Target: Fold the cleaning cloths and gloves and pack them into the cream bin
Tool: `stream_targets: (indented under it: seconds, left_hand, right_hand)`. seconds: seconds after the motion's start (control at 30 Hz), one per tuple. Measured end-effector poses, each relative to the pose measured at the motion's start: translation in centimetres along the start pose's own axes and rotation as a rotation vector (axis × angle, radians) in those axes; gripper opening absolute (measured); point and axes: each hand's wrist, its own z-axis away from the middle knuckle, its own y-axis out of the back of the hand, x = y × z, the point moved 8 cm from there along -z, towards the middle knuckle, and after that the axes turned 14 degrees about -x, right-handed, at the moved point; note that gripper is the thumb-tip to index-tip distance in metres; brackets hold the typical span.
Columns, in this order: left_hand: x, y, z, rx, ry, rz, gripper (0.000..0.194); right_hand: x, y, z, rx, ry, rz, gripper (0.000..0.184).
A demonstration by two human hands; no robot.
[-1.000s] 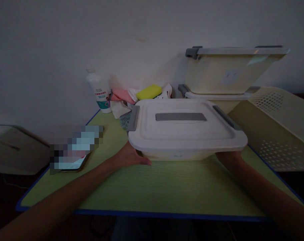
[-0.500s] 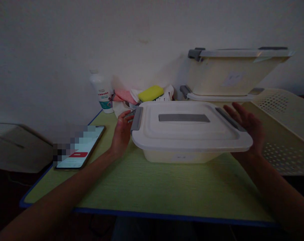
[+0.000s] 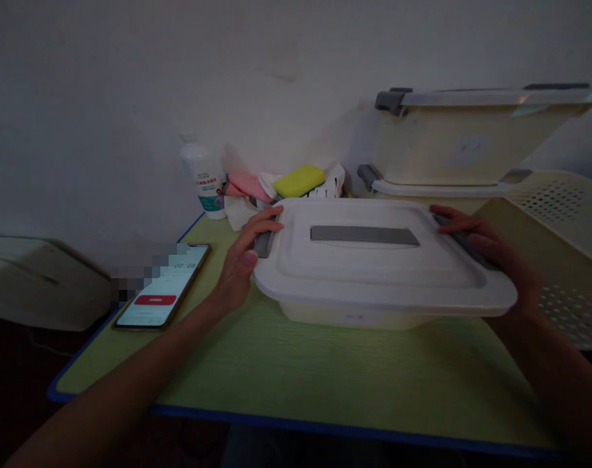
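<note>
Left hand [image 3: 236, 273], right hand [image 3: 511, 268] grasping lidded box [image 3: 362, 272] from opposite sides, fingers over latches [image 3: 263, 246].

Head cam, fwd & down, close over tbl [image 3: 325, 377].

the lid [image 3: 369, 266] is plain white, with a mid-grey handle [image 3: 364, 235] and darker grey clips [image 3: 263, 246]; the tub [image 3: 345, 317] under it is pale cream. the stacked boxes [image 3: 442, 146] have cream sides, whitish lids and dark grey clips. the basket [image 3: 515, 227] is beige, dotted with rows of small holes. the worktop [image 3: 325, 377] is yellow-green with a fine streaky grain, edged in blue. the bottle [image 3: 196, 154] is white, its label carrying red lettering and a teal band. the sponge-like block [image 3: 300, 181] is bright yellow, the pink cloth [image 3: 250, 186] finely speckled, the white cloth [image 3: 334, 182] marked with dark dashes. the phone [image 3: 164, 286] shows a pale bluish screen with dark digits and a red bar.
</note>
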Motion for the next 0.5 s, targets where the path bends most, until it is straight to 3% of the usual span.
stream_targets:
  seconds: [0.5]
  left_hand:
    - [0.10,0.32,0.26,0.020,-0.071,-0.031,0.053]
  right_hand:
    - [-0.60,0.60,0.01,0.055,-0.002,0.080,0.014]
